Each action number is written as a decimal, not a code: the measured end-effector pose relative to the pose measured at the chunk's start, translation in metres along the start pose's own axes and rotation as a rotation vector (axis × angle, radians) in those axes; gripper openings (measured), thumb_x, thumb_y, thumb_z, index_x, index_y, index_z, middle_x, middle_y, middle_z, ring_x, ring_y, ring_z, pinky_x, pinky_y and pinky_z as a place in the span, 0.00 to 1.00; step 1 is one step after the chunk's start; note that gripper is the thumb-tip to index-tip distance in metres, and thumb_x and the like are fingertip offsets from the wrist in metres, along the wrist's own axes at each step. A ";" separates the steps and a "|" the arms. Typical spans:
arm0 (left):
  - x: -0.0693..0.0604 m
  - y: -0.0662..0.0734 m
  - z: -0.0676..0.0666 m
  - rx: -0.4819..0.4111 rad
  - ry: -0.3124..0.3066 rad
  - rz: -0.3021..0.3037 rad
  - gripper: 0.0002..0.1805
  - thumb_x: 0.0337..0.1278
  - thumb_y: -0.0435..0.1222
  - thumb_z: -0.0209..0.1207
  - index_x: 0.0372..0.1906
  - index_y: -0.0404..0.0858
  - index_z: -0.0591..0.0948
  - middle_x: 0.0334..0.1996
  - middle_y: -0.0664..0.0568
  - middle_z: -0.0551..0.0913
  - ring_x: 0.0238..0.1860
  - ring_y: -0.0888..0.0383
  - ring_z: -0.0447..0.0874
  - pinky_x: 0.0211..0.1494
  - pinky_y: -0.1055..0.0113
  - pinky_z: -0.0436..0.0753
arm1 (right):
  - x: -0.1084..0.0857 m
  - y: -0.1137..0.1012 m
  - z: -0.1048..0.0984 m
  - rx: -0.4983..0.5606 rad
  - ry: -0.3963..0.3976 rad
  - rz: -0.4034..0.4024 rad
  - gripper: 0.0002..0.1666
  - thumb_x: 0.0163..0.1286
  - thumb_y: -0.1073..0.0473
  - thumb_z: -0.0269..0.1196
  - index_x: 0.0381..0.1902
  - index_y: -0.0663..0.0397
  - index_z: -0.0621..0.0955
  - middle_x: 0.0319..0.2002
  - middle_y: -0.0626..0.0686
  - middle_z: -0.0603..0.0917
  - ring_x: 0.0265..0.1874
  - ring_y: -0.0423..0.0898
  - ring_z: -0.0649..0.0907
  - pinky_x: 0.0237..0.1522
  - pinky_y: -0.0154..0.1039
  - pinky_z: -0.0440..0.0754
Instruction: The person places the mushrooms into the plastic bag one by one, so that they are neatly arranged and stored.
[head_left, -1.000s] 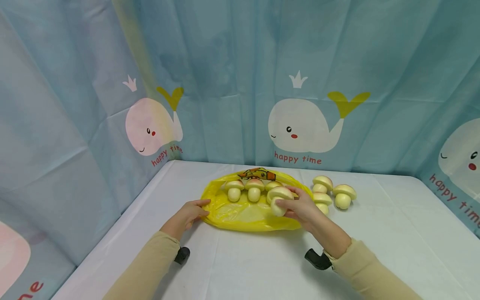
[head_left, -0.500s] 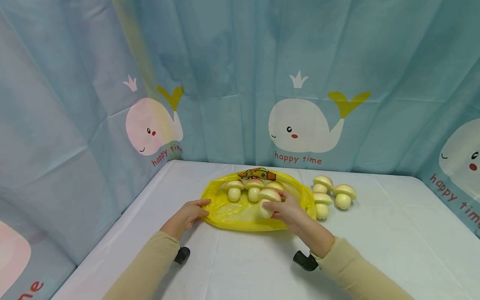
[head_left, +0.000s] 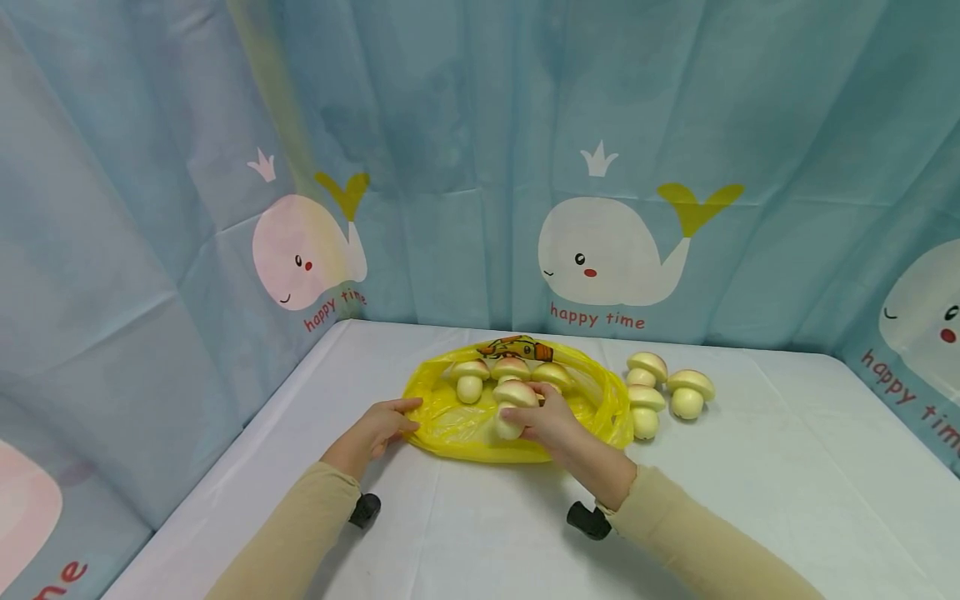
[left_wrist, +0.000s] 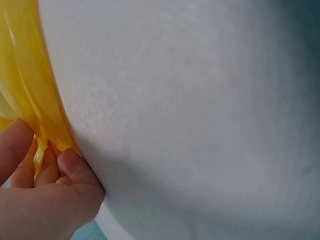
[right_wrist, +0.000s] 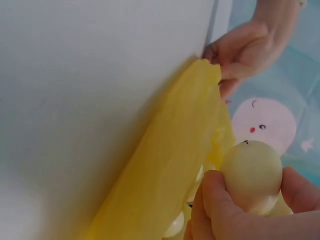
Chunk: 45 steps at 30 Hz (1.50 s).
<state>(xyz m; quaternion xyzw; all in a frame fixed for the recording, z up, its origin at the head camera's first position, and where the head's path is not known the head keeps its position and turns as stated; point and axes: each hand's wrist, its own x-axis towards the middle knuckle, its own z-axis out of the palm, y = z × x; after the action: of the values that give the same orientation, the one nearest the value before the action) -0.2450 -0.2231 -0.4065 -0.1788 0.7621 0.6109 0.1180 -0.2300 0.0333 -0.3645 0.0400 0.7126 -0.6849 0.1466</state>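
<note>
A yellow plastic bag (head_left: 457, 437) lies spread open on the table, with three pale mushrooms inside, such as the one at the left (head_left: 469, 387). The left hand (head_left: 375, 429) pinches the bag's left edge; in the left wrist view the fingers (left_wrist: 50, 170) are curled on the gathered plastic (left_wrist: 40, 100). Above the front part of the bag, the right hand (head_left: 555, 425) holds another mushroom (head_left: 514, 393) between thumb and fingers. In the right wrist view its round stem end (right_wrist: 251, 172) faces the camera.
Three more mushrooms, one of them at the right (head_left: 687, 396), stand on the white table (head_left: 772, 467) just right of the bag. Behind the table hangs a blue curtain (head_left: 450, 250) with whale prints. Black wrist-worn pieces show under both forearms.
The right hand has moved left with its mushroom, from the bag's right side to near its middle, uncovering the mushroom at the right inside. The left hand stays at the bag's edge.
</note>
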 end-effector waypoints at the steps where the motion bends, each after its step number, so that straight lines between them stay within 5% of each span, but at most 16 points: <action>1: 0.000 0.000 0.000 0.000 -0.002 0.001 0.28 0.63 0.24 0.56 0.68 0.35 0.71 0.73 0.37 0.55 0.70 0.43 0.56 0.68 0.54 0.64 | 0.001 0.001 0.001 -0.004 0.002 0.001 0.41 0.63 0.67 0.67 0.69 0.65 0.60 0.60 0.65 0.67 0.49 0.57 0.76 0.51 0.47 0.80; 23: -0.003 -0.001 -0.001 -0.003 -0.019 0.017 0.27 0.64 0.24 0.55 0.68 0.34 0.70 0.73 0.36 0.55 0.70 0.42 0.55 0.66 0.55 0.65 | 0.015 0.012 0.044 -0.053 0.021 -0.018 0.41 0.60 0.65 0.70 0.67 0.61 0.64 0.60 0.64 0.69 0.50 0.56 0.75 0.49 0.46 0.80; 37: -0.003 -0.001 -0.002 0.009 -0.024 0.026 0.28 0.63 0.24 0.56 0.69 0.34 0.70 0.74 0.37 0.54 0.72 0.42 0.53 0.69 0.52 0.63 | 0.029 0.024 0.080 -0.205 0.123 -0.055 0.42 0.55 0.63 0.74 0.65 0.62 0.66 0.58 0.63 0.71 0.53 0.57 0.74 0.57 0.51 0.74; 45: -0.004 -0.001 -0.001 0.006 -0.018 0.030 0.28 0.63 0.24 0.56 0.68 0.34 0.70 0.73 0.37 0.56 0.70 0.42 0.57 0.68 0.53 0.64 | 0.031 0.027 0.088 -0.299 0.105 -0.048 0.43 0.56 0.60 0.74 0.65 0.62 0.65 0.58 0.63 0.74 0.55 0.56 0.74 0.60 0.52 0.71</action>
<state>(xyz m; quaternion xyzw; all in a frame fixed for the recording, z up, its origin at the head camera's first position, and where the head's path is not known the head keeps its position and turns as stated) -0.2407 -0.2240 -0.4055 -0.1615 0.7655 0.6119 0.1163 -0.2392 -0.0566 -0.4002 0.0364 0.8142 -0.5713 0.0971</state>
